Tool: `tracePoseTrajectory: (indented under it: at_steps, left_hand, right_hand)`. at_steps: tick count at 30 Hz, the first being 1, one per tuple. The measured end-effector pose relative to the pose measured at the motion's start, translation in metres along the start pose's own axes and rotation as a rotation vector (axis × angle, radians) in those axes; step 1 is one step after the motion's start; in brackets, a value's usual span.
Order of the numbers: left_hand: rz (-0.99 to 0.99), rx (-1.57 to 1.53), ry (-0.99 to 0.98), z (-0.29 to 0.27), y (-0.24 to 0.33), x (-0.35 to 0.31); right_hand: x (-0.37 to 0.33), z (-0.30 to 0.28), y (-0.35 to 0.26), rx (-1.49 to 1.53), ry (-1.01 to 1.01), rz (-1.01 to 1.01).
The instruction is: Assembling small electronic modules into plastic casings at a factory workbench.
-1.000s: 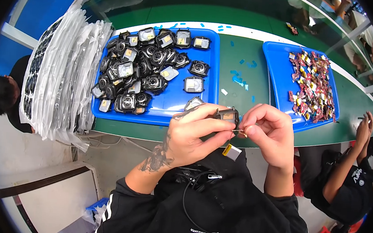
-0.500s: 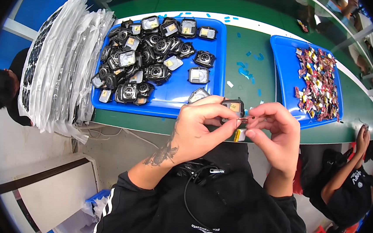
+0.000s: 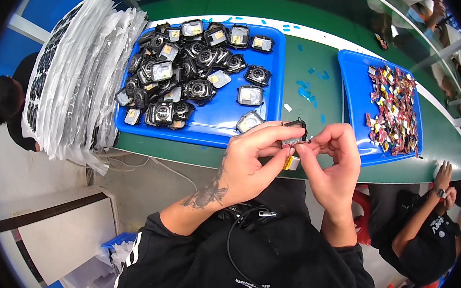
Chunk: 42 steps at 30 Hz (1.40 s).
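Observation:
Above the table's near edge, my left hand [image 3: 254, 155] is closed, thumb and fingers pinching a small reddish circuit board [image 3: 291, 143]. A little white battery [image 3: 292, 163] with a yellow edge hangs just below the board and seems joined to it. My right hand [image 3: 332, 171] is closed at the board's right end, thumb and forefinger pressed together there. Directly behind the board is a black watch case [image 3: 300, 125], partly covered by my fingers; I cannot tell whether it is held or resting.
At left, a blue tray [image 3: 225, 137] carries a heap of black watch cases [image 3: 198, 90]. Another blue tray [image 3: 352, 107] at right holds many small red boards with batteries [image 3: 393, 108]. Blue film scraps [image 3: 306, 93] lie between them. Plastic-wrapped stacks [image 3: 78, 78] stand at far left; co-workers sit on both sides.
The circuit board has tilted so more of its face shows. My right hand has shifted slightly left, its fingers drawing closer to my left hand. A co-worker's hands at right have moved.

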State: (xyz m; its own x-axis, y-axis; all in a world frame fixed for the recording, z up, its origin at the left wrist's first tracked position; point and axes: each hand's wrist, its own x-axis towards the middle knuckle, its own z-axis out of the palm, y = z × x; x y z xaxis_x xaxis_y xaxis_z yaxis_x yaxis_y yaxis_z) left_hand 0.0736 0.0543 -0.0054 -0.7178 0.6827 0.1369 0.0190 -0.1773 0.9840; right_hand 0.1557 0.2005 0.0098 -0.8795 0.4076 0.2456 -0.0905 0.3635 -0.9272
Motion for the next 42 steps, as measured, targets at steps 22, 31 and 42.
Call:
tracePoseTrajectory:
  at_steps: [22,31,42]
  left_hand:
    - [-0.042,-0.121,0.088,0.0,0.003,-0.001]
    - [0.151,0.98,0.093,-0.057,0.009,0.041]
    - [0.228,1.245,0.027,-0.055,0.005,0.042]
  right_hand:
    - [-0.001,0.017,0.007,0.078,0.012,-0.042]
    - [0.123,-0.002,0.017,-0.15,-0.136,0.017]
    - [0.283,-0.003,0.118,-0.609,0.112,0.277]
